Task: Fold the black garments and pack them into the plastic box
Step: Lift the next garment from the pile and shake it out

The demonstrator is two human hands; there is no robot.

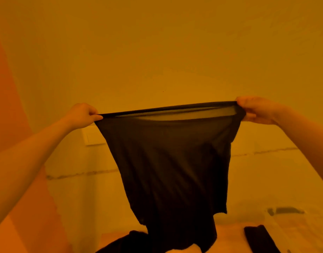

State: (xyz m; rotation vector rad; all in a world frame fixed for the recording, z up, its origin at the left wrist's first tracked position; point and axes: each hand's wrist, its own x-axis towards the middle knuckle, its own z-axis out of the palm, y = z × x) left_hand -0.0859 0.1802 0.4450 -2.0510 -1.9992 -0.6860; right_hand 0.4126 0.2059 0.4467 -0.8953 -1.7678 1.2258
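A thin black garment (pixel 168 161) hangs in the air in front of me, its top hem stretched taut between both hands. My left hand (pixel 84 114) pinches the hem's left end and my right hand (pixel 255 109) grips the right end. The cloth is slightly see-through near the top, and its lower part trails down to the surface below. More black fabric (pixel 127 241) lies bunched at the bottom centre. A folded black piece (pixel 257 238) lies at the lower right. The plastic box (pixel 292 221) seems to sit at the lower right, its clear walls hard to make out.
A plain wall fills the background under orange light. A light switch plate (pixel 92 136) is on the wall behind my left hand. An orange panel (pixel 14 143) runs along the left side.
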